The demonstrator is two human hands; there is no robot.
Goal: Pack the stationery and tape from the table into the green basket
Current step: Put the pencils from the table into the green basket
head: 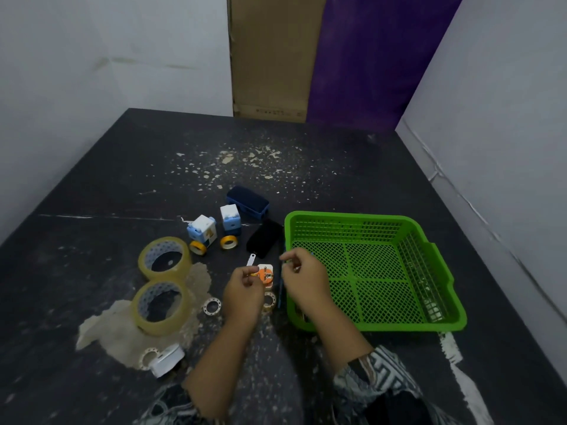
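One orange dispenser pinched in left fingers (white tab pointing away-left) — right fingers curled, hold unclear

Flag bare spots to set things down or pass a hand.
Free: the basket floor looks mostly bare; table left of the big tape rolls; strip behind the basket. Crowded: between rolls and basket, around the left hand holding an orange piece, the right hand and small dispensers.

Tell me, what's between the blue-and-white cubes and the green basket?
Head view: a flat black object lies between the cubes and the green basket.
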